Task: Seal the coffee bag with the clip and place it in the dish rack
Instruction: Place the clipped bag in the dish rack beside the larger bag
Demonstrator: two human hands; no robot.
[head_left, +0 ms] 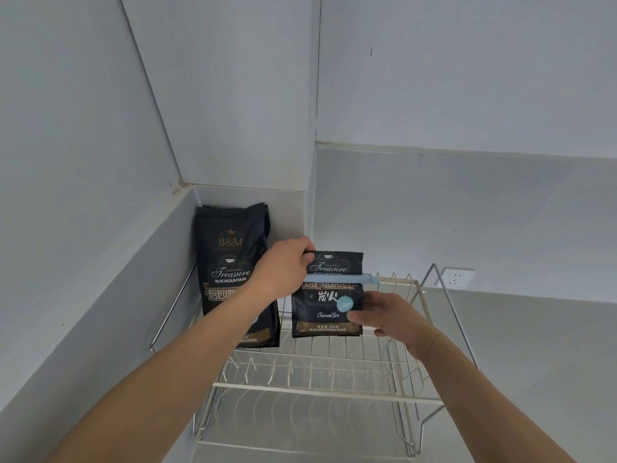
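Left hand (283, 267): pinching the folded top corner of the small black coffee bag (327, 309), mid-frame.
Right hand (390, 317): gripping the bag's right edge.
Clip: pale blue plastic bar (340, 279) clamped across the bag.
Rack: silver wire dish rack (320, 389) just below.
Left: taller black coffee bag (233, 262) standing in the corner.

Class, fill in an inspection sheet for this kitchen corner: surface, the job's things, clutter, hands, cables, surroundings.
Surface: grey counter, bare where visible.
Job's things: small coffee bag held upright over the dish rack; blue clip lies across its folded upper part.
Clutter: taller coffee bag stands at the rack's left end, in the corner.
Hands: left hand grips the small bag's top left corner; right hand holds its lower right edge.
Cables: nothing seen.
Surroundings: grey walls; wall socket behind the rack, on the right.
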